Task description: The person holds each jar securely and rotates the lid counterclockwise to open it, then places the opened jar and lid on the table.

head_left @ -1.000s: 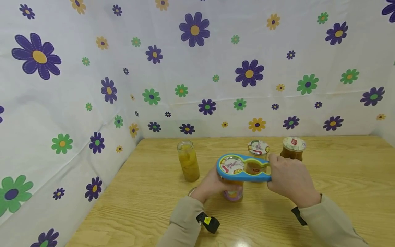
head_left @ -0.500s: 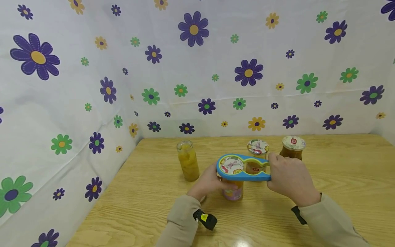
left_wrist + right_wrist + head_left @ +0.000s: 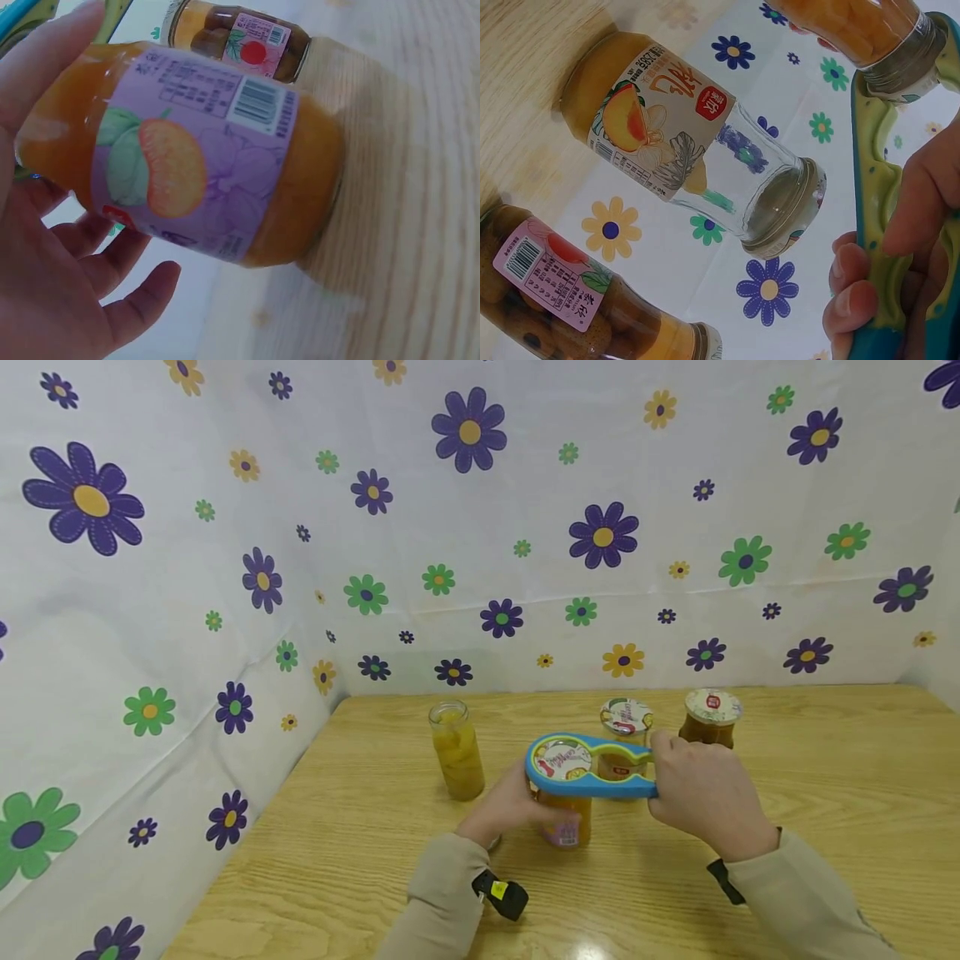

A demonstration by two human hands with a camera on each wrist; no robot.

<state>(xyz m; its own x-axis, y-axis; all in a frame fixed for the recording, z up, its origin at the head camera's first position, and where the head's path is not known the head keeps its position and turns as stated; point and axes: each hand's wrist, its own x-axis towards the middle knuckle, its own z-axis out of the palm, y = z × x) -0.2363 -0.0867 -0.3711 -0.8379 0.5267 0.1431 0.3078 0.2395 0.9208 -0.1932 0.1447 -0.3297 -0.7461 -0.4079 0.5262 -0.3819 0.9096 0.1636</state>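
My left hand (image 3: 510, 803) grips a glass jar of orange fruit (image 3: 577, 831) by its upper part, thumb across the front. In the left wrist view the jar's purple label (image 3: 195, 154) shows a mandarin segment and a barcode, with the fingertips curving behind the jar. A blue and yellow-green jar opener (image 3: 592, 787) fits around the jar's printed lid (image 3: 562, 761) with its large loop. My right hand (image 3: 708, 789) holds the opener's handles, fingers wrapped round both in the right wrist view.
Behind the opener stands a lidded peach jar (image 3: 627, 717), with a brown-fruit jar (image 3: 711, 718) to its right. An uncovered jar of yellow fruit (image 3: 457, 756) stands to the left. Behind my left wrist a small round thing (image 3: 495, 842) is mostly hidden. Flowered cloth (image 3: 480, 527) encloses the wooden table (image 3: 360, 860).
The jar's label has turned in my left hand, bringing the barcode to the front. My left forearm has shifted slightly left. The opener and right hand stay almost in place.
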